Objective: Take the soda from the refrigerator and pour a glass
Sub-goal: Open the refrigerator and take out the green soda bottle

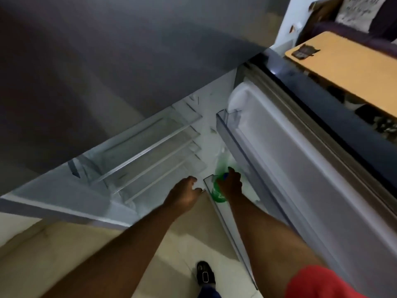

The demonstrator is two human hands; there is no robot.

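The refrigerator [133, 151] stands open below me, its glass shelves bare. A green soda bottle [217, 193] with a blue cap sits in the lower clear bin [221, 216] of the open door [300, 168]. My right hand [231, 184] is closed over the bottle's top and neck, hiding most of the cap. My left hand [184, 195] hovers just left of the bin's corner, fingers curled, holding nothing that I can see. No glass is in view.
An upper door bin [227, 119] sits further along the door. A wooden tabletop [348, 61] lies beyond the door at the right. My foot in a dark shoe [205, 274] stands on the pale tiled floor below.
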